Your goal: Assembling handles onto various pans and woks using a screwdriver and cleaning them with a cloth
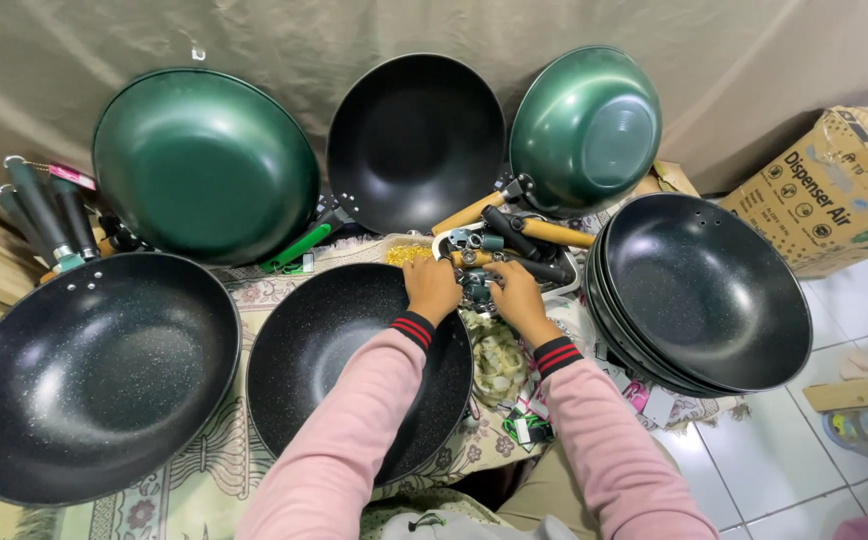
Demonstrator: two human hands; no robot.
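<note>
The left hand [432, 288] has its fingers curled down and nearly closed at the far rim of the speckled black wok [354, 365], beside the small grey-green metal fitting [474, 285]; whether they grip anything I cannot tell. The right hand [516, 298] curls its fingers [499, 283] around that fitting from the other side, touching it, knuckles close to the left's. Just beyond the fingertips lies a heap of wooden and black pan handles [519, 240], with a stack of black woks [704, 295] off to the right.
</note>
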